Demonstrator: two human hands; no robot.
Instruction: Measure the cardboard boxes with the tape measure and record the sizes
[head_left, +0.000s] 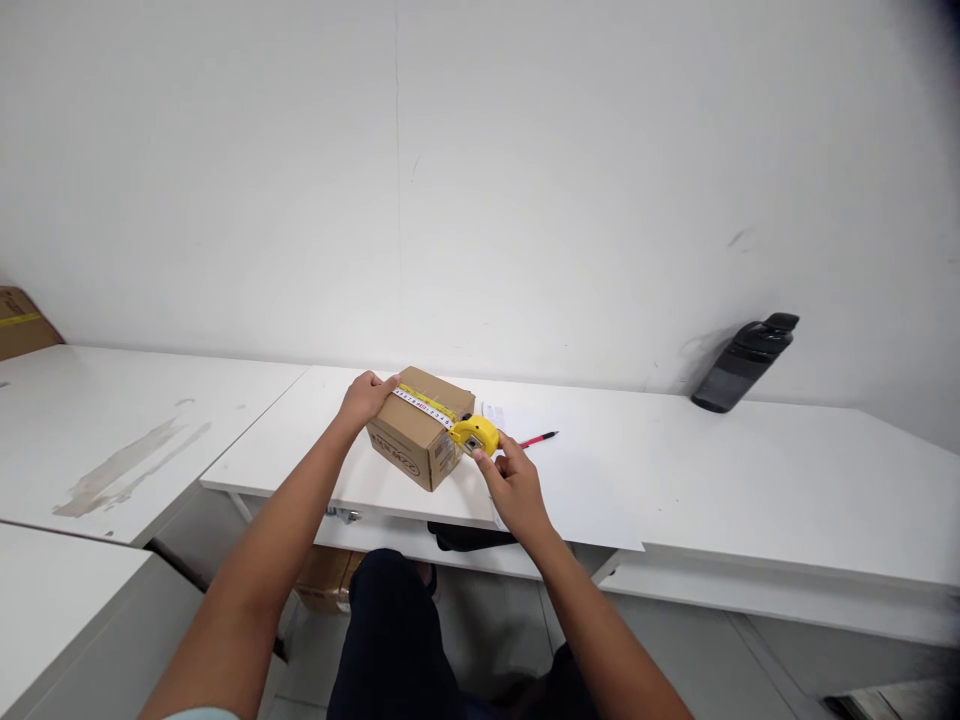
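A small brown cardboard box (415,440) sits on the white table (712,470) in front of me. A yellow tape measure (475,434) is stretched across the box's top, its blade (424,402) running from the left corner to the case at the right. My left hand (365,396) is closed on the box's far left corner, pinning the blade's end there. My right hand (515,482) grips the yellow case beside the box's right edge.
A red pen (538,439) lies on a white sheet of paper (577,490) right of the box. A dark bottle (742,362) leans against the wall at the right. Another white table (112,430) stands at the left, with a cardboard box (19,322) on it.
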